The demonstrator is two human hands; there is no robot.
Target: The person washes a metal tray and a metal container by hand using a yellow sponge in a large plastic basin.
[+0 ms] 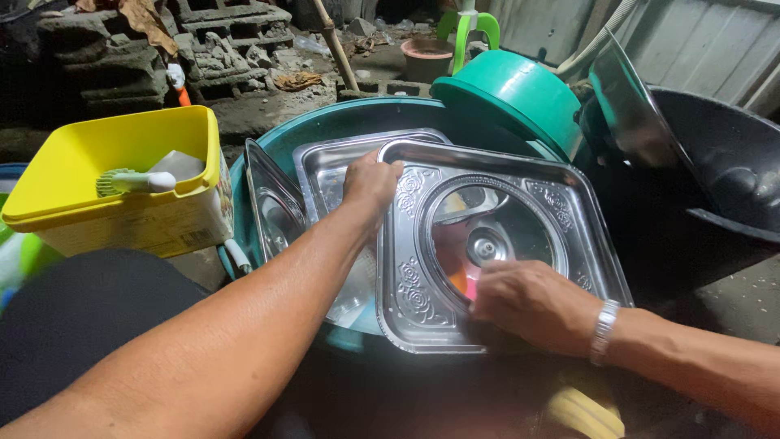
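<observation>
A shiny square metal tray (569,219) with embossed flower corners lies tilted over a teal basin (357,122). My left hand (370,183) grips the tray's upper left edge. My right hand (532,305), a metal bracelet on its wrist, presses something pink and orange against the tray's round centre; what it is stays mostly hidden under the fingers. More metal trays (325,167) are stacked beneath and to the left.
A yellow tub (73,171) with a green-bristled brush (134,182) stands at the left. A teal bucket (512,93) leans at the back. A large black basin (731,154) with a metal tray propped in it sits at the right. Concrete blocks lie behind.
</observation>
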